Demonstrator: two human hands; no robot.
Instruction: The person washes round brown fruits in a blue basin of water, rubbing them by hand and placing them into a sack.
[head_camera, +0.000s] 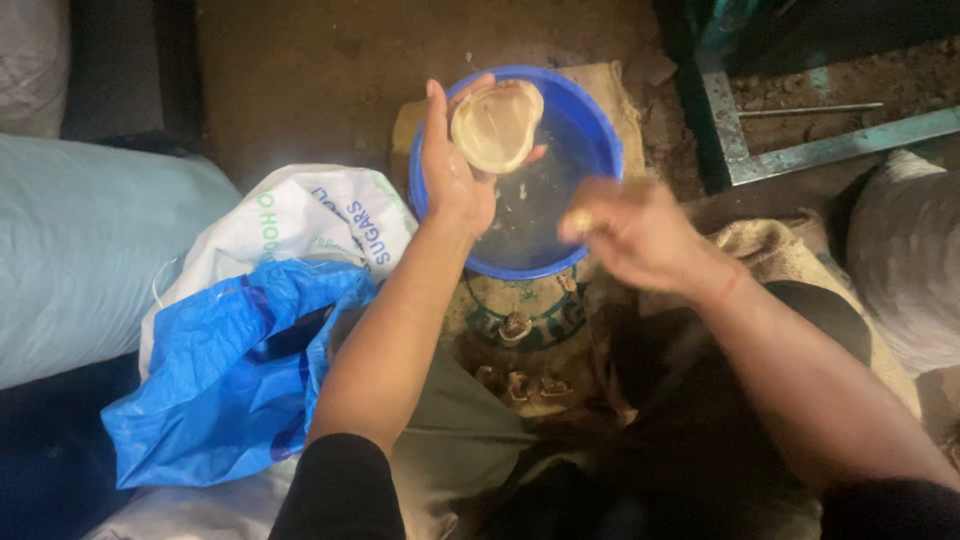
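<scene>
Shell (497, 125), pale and round, is gripped by the left hand (455, 165) above the blue basin (590, 130); the blurred right hand (625, 230), lower right, is curled on something small.

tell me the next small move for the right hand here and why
Probably bring the right hand across to the pale round shell-like piece that the left hand holds up over the blue basin. The piece's hollow face is turned toward the right hand, which looks blurred and pinches something small and pale; what it is, I cannot tell.
</scene>
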